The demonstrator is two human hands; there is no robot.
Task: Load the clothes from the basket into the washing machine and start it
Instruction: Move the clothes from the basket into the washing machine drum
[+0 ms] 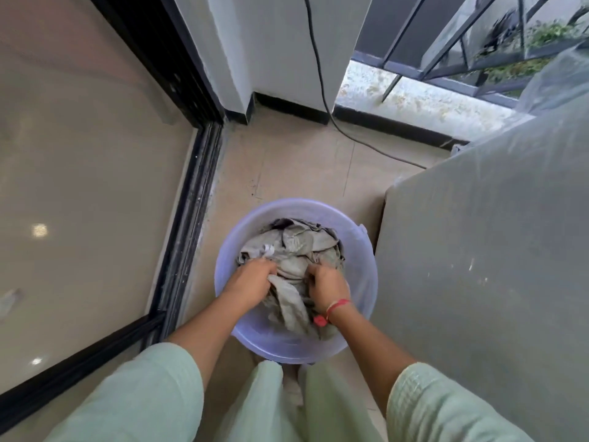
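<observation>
Reaching into a lavender basket (296, 207) on the floor (287, 161), a person's left grip (251, 280) and right grip (328, 283) both curl tight around a tangle of grey clothes (306, 247) lying inside it. One loose fold hangs between the two grips and, by the look of it, may slip free and drop on the floor during the lift. The washing machine (478, 266), just right of the right grip, appears covered and shut, leaving no free hand to open it
</observation>
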